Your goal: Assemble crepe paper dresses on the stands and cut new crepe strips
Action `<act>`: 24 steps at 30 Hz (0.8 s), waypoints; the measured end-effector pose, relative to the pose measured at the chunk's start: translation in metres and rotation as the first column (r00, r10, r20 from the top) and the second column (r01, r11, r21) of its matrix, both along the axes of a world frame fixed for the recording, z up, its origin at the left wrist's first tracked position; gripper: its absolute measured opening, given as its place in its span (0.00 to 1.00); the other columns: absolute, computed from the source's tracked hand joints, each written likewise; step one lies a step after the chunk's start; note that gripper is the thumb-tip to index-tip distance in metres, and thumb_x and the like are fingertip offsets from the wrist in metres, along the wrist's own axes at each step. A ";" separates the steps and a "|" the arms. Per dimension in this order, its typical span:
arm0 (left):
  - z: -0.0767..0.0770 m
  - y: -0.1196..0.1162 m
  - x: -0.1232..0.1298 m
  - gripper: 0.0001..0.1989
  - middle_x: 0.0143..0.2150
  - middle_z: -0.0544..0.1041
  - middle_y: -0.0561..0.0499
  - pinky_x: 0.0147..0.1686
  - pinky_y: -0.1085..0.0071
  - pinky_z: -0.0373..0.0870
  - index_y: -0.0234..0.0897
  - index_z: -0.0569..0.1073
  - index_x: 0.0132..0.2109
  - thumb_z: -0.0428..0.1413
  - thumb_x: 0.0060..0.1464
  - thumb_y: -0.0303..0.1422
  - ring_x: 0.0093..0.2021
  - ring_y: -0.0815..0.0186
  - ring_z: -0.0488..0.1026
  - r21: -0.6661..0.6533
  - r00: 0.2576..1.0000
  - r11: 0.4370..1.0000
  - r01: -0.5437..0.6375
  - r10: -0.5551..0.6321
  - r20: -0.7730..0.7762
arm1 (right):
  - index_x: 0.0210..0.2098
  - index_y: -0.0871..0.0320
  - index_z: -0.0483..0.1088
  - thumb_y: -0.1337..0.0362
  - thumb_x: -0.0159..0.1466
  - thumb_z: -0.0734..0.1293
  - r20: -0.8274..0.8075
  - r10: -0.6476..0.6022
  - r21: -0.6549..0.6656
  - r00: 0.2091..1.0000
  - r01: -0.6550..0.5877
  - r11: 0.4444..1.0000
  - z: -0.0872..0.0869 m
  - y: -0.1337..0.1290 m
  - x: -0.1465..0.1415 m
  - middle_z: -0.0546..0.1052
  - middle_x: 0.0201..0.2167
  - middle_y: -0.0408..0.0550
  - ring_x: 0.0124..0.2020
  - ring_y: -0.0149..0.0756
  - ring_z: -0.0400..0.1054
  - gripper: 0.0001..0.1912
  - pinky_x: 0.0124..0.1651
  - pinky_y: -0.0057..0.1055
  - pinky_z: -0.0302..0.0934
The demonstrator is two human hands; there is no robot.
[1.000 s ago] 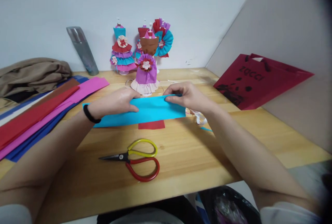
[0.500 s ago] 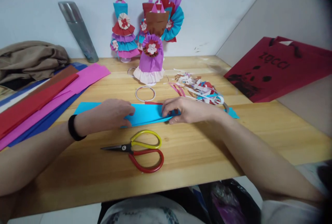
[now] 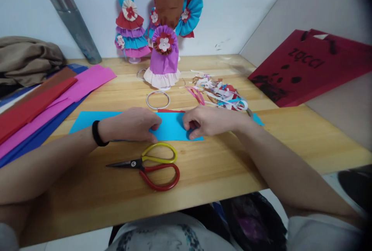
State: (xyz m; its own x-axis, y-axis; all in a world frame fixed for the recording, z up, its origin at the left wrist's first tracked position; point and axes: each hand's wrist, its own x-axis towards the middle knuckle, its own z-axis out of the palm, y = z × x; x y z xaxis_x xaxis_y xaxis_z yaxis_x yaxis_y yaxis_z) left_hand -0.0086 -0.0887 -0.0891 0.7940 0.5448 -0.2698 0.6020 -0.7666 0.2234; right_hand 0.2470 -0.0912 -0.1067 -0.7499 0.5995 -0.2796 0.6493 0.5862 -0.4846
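Observation:
A strip of bright blue paper point(image 3: 171, 126) lies across the wooden table in front of me, its left part stretching out beyond my forearm. My left hand point(image 3: 135, 123), with a black band at the wrist, rests on the strip's middle, fingers curled and thumb near the front edge. At the right end, my right hand point(image 3: 205, 122) has its fingers bent and thumb drawn in against the paper. Just in front of the strip lie scissors point(image 3: 147, 165) with one yellow and one red handle. A red edge point(image 3: 171, 110) peeks out behind the strip.
Behind stand paper-dressed doll stands point(image 3: 164, 57), a white ring point(image 3: 157, 99) and paper scraps point(image 3: 221, 92). Folded coloured papers point(image 3: 55, 99) and a brown cloth point(image 3: 29, 59) are at left, near a grey bottle point(image 3: 72, 22). A red bag point(image 3: 308, 68) leans at right.
My left hand has slid right along the blue paper, closer to my right hand. The paper's right end, lifted in layers before, now lies flatter. The view has shifted slightly.

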 end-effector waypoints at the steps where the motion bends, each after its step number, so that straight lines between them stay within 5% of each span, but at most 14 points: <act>1: 0.000 0.000 0.000 0.05 0.31 0.71 0.51 0.29 0.72 0.50 0.32 0.73 0.36 0.57 0.53 0.31 0.30 0.69 0.62 -0.015 1.000 1.000 0.005 -0.005 0.010 | 0.31 0.60 0.73 0.69 0.56 0.72 0.024 0.002 0.009 1.000 -0.002 1.000 -0.001 0.000 -0.001 0.72 0.26 0.40 0.25 0.27 0.62 0.04 0.29 0.25 0.51; 12: -0.011 0.004 -0.004 0.03 0.30 0.71 0.53 0.30 0.74 0.55 0.34 0.72 0.35 0.53 0.54 0.27 0.30 0.69 0.64 -0.104 0.994 0.994 -0.036 0.046 0.095 | 0.29 0.59 0.70 0.67 0.58 0.72 0.018 0.022 0.062 1.000 -0.023 0.998 -0.002 -0.005 -0.006 0.70 0.24 0.39 0.24 0.26 0.58 0.06 0.29 0.27 0.47; 20: -0.017 0.012 -0.007 0.07 0.32 0.74 0.52 0.34 0.74 0.60 0.34 0.73 0.34 0.50 0.56 0.27 0.32 0.69 0.67 -0.164 0.988 0.986 -0.040 0.064 0.143 | 0.28 0.61 0.71 0.68 0.64 0.63 -0.040 0.034 -0.025 0.999 -0.035 0.999 -0.004 -0.001 -0.005 0.70 0.24 0.42 0.26 0.28 0.61 0.09 0.31 0.27 0.51; 24: -0.019 0.014 -0.009 0.07 0.31 0.73 0.52 0.34 0.73 0.60 0.34 0.72 0.34 0.50 0.56 0.28 0.32 0.68 0.67 -0.205 0.983 0.978 -0.048 0.083 0.163 | 0.33 0.60 0.71 0.61 0.62 0.69 -0.022 -0.028 0.093 0.999 0.029 0.995 0.003 -0.010 -0.014 0.73 0.29 0.44 0.28 0.31 0.64 0.08 0.32 0.29 0.51</act>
